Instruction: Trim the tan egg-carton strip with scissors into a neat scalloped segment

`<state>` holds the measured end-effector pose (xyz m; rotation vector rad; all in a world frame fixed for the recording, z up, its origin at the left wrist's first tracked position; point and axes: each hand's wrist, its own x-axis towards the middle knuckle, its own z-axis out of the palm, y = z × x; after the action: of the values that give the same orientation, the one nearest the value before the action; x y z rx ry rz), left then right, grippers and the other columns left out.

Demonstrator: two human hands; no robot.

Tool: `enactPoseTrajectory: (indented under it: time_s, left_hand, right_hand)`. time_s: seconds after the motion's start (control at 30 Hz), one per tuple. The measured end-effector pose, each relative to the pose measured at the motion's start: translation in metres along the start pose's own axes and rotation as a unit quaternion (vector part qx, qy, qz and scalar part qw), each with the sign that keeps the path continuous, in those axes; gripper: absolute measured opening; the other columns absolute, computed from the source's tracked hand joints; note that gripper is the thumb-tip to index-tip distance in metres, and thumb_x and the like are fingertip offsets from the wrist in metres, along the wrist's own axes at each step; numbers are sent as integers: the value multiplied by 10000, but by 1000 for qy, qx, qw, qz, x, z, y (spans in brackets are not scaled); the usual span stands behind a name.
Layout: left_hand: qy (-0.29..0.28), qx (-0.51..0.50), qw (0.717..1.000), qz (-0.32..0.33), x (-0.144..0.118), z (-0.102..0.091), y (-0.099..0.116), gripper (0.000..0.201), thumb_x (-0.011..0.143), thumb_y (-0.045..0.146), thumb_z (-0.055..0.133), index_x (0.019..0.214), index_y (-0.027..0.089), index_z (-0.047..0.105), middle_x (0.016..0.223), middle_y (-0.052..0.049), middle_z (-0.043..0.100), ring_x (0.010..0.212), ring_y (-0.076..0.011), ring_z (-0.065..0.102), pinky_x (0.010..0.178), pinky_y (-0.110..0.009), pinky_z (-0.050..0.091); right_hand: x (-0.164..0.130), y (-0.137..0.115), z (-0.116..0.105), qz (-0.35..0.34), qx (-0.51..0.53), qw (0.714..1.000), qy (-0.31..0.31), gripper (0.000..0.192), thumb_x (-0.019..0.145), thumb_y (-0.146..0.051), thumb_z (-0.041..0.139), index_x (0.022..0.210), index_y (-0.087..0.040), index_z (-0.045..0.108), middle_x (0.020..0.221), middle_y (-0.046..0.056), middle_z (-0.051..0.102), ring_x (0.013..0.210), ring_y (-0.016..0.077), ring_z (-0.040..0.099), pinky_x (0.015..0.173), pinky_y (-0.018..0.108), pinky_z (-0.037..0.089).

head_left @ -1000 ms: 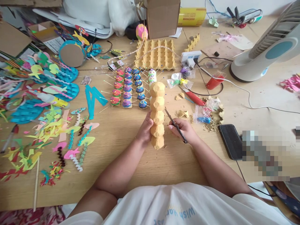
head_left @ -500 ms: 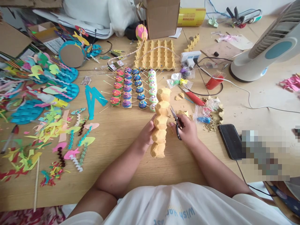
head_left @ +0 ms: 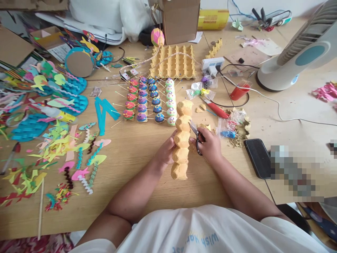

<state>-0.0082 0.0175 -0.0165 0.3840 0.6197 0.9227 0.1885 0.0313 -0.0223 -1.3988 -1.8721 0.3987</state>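
Head view looks down at a wooden table (head_left: 147, 196) with craft things all over it. Nearest are the person's two bare arms and a white shirt.

Left hand (head_left: 165, 151) is wrapped around the left side of a bumpy yellow-brown egg carton strip (head_left: 181, 140). It is a row of five rough cardboard cups, held up above the middle of the table and tipped a little to the right at its far end. Right hand (head_left: 210, 144) is closed on small dark scissors (head_left: 196, 135), with the blade tips touching the right edge of the strip, about at the second cup from the far end.

To the right lies a flat black phone (head_left: 259, 158). Near it sits a clear plastic bag (head_left: 229, 127) with small blue and red bits inside, and some torn cardboard scraps.

To the left are many cut paper shapes (head_left: 60, 147) in green, pink, yellow and blue, some wavy.

Just past the strip stand four rows of painted round cups (head_left: 150, 102) with thin sticks poking out.

Farther away is a yellow egg tray (head_left: 173, 63) with many round hollows, then a brown cardboard box (head_left: 181, 19). On the far right stands a white fan (head_left: 297, 56).
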Motion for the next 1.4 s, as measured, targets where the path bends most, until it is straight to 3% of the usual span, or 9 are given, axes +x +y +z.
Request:
enactPoseTrajectory:
  time_s: [0.2,0.4,0.53,0.63,0.73,0.83,1.0,1.17,1.4]
  left_hand:
    - [12,13,1000,-17,-1,-1,0,525,766,598,862,1156,289,692,795,-13,713,733,-230,713,666,-354,574]
    - [-2,11,1000,1,-2,1,-1,584,703,592,904,1157,286,701,754,10,689,643,-186,661,591,-309,534]
    - [0,14,1000,10,-2,0,-2,582,700,632,883,1130,282,705,746,8,682,596,-172,624,541,-291,498]
    - [-15,23,999,29,-1,2,-1,658,621,667,920,1119,290,711,777,4,685,625,-175,628,552,-293,501]
    - [-44,35,996,63,1,2,0,746,545,658,967,1148,297,714,869,4,705,679,-155,637,589,-280,520]
    - [-70,59,993,68,3,1,-1,687,637,571,964,1204,281,706,982,-9,723,775,-137,669,664,-261,538]
    - [-66,106,989,85,7,0,-9,548,698,424,967,1145,242,706,1064,-20,728,883,-133,684,764,-262,531]
    - [-46,131,985,103,8,-1,-13,562,655,408,994,1097,229,697,1016,-25,722,898,-157,686,809,-293,524]
    - [-43,117,984,125,11,0,-14,722,695,637,907,1233,231,649,1212,-90,735,1111,-233,703,876,-303,534]
  right_hand:
    - [-1,3,0,-17,-20,999,18,427,936,-641,671,1039,-230,724,675,9,634,624,178,566,605,293,374]
    - [-1,2,-2,-26,-50,998,33,428,931,-654,679,1007,-238,745,656,14,635,620,183,579,604,296,367]
    - [-1,2,-2,-3,-30,999,30,433,898,-666,715,974,-240,749,648,11,632,602,178,570,597,298,367]
    - [-2,2,0,55,42,997,25,465,835,-689,767,956,-242,725,659,0,617,592,168,548,587,299,383]
    - [0,0,1,133,213,968,-1,480,797,-686,800,961,-256,663,669,-30,589,587,156,553,569,287,424]
    - [3,-3,1,178,391,903,-23,462,808,-634,814,991,-270,597,712,-41,616,617,150,596,589,284,489]
    - [7,-2,5,220,504,834,-47,523,725,-538,909,1026,-273,573,761,-55,612,597,117,552,568,263,486]
    - [8,1,7,222,496,837,-61,586,702,-593,893,1039,-284,526,792,-50,564,647,143,561,603,298,504]
    - [6,0,9,208,472,854,-59,594,727,-605,861,1081,-293,500,820,-50,541,668,136,557,605,281,502]
